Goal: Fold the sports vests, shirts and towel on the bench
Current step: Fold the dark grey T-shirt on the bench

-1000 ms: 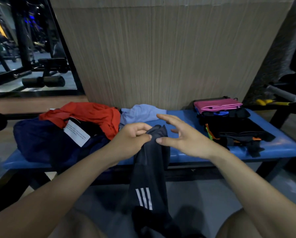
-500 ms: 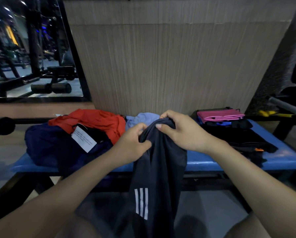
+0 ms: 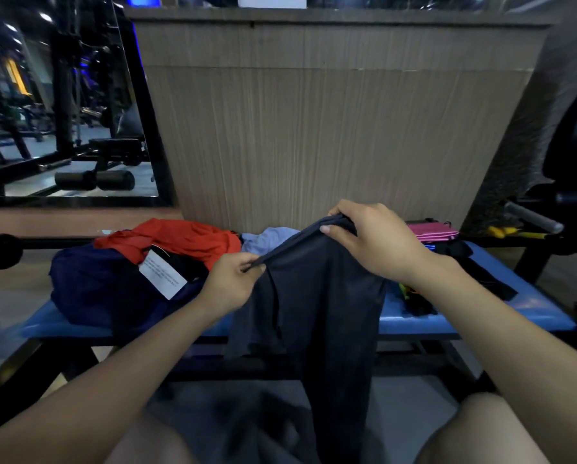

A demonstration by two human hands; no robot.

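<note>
Dark garment lifted off the blue table, both of my hands on its top edge

From largest down: the wood-grain wall panel (image 3: 314, 128) fills the back, the blue table (image 3: 481, 316) runs below it, carrying a loose heap, navy garment (image 3: 93, 283), red shirt (image 3: 180, 237), pale blue piece (image 3: 267, 237), on my left and a folded stack topped by a pink towel (image 3: 431, 231) on my right; the dark grey shirt (image 3: 314, 313) hangs in front of the table down toward my lap, my right hand (image 3: 377, 242) curled over one upper corner, my left hand (image 3: 230, 283) pinching the edge lower down. I judge the risk is the uneven hold: with one corner higher, the cloth may twist and fold crooked, or its hanging end may catch the heap and drag it off
</note>
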